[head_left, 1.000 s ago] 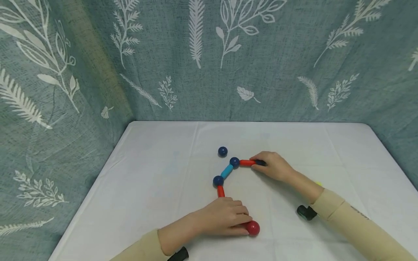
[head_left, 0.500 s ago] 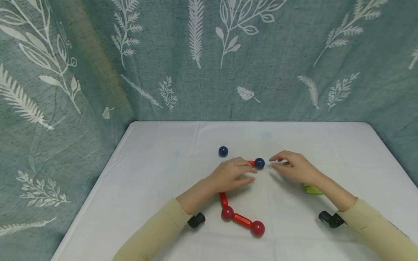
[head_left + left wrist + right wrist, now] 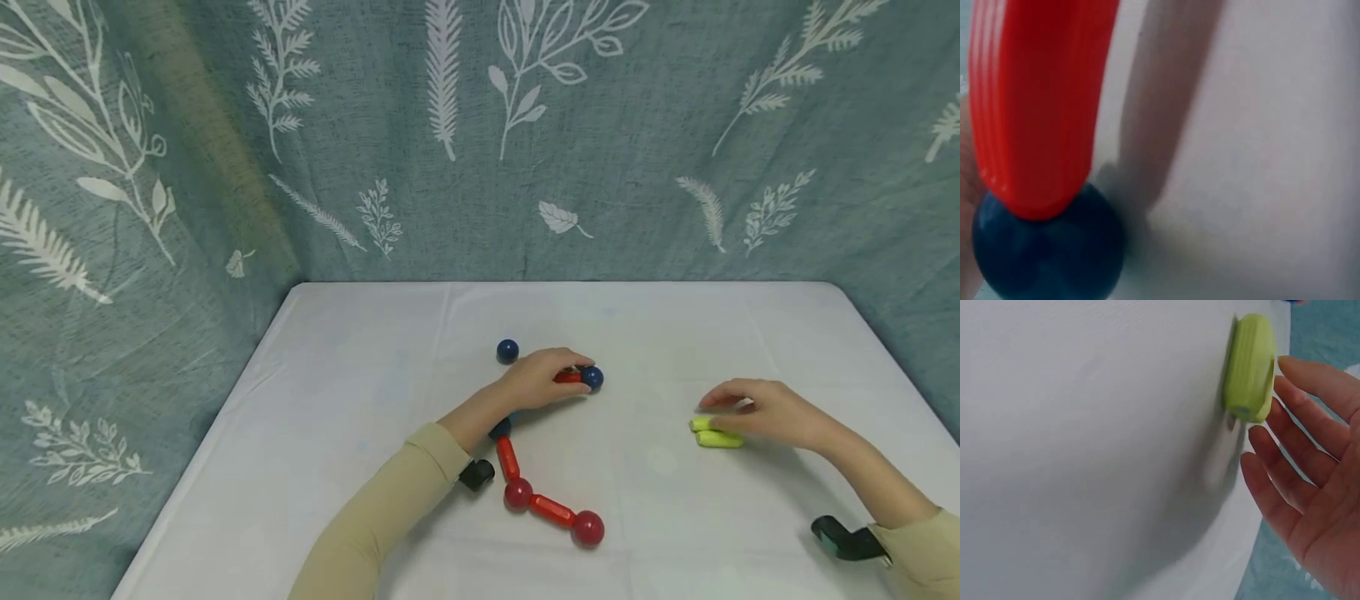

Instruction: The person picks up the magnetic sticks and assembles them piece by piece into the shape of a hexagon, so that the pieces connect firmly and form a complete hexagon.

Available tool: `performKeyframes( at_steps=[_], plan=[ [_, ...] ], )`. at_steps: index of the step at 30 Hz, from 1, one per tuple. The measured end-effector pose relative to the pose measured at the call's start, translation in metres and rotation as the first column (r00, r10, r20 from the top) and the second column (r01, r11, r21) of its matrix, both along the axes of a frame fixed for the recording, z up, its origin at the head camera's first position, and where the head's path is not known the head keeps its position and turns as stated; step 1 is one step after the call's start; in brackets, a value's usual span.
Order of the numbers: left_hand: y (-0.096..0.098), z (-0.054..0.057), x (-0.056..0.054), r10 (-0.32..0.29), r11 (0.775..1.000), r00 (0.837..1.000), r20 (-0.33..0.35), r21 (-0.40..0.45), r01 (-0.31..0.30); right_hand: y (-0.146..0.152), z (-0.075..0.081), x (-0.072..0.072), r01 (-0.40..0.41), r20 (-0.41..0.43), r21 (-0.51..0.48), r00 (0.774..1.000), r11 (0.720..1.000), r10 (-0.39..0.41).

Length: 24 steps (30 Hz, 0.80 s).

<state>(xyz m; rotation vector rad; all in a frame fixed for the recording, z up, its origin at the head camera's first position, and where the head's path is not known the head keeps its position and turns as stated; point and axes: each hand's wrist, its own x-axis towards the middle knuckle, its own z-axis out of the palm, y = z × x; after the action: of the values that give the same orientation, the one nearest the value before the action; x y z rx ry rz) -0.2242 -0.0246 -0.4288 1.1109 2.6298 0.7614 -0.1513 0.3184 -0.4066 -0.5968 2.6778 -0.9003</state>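
Observation:
My left hand (image 3: 536, 382) pinches a dark blue ball (image 3: 592, 379) between thumb and fingers, at the end of a red magnetic stick (image 3: 567, 377). The left wrist view has this red stick (image 3: 1044, 106) meeting the ball (image 3: 1047, 250) up close. Under my left forearm another blue ball (image 3: 500, 427) is partly covered; from it run a red stick (image 3: 507, 458), a red ball (image 3: 518, 493), a second red stick (image 3: 552, 510) and a red ball (image 3: 588, 528). My right hand (image 3: 772, 412), fingers loosely bent, is beside two yellow-green sticks (image 3: 718, 439); one stick (image 3: 1250, 369) shows near its fingertips.
A loose blue ball (image 3: 507, 351) lies behind my left hand. White cloth covers the table (image 3: 337, 375), and a green leaf-patterned curtain (image 3: 637, 217) hangs behind and at the left. Black wrist cameras (image 3: 477, 474) sit under both wrists.
My left hand has gone from the front red ball to the blue ball at the back. My right hand has let go there and moved right to the yellow-green sticks.

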Motion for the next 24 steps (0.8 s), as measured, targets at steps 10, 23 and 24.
performKeyframes(
  at_steps=[10,23,24],
  plan=[
    [0.001,-0.007,0.001,0.056,0.997,0.998,0.027,0.043,-0.057,-0.003,-0.013,0.001,0.005,-0.098,-0.014,0.995,1.000,-0.006],
    [0.000,-0.005,0.005,0.081,0.996,0.996,0.046,0.041,-0.083,-0.061,-0.018,-0.020,-0.007,-0.159,-0.062,0.987,0.998,-0.003],
    [-0.001,-0.005,0.005,0.082,0.995,0.996,0.044,0.046,-0.084,-0.066,-0.018,-0.022,-0.003,-0.156,-0.064,0.988,0.998,-0.007]
  ],
)
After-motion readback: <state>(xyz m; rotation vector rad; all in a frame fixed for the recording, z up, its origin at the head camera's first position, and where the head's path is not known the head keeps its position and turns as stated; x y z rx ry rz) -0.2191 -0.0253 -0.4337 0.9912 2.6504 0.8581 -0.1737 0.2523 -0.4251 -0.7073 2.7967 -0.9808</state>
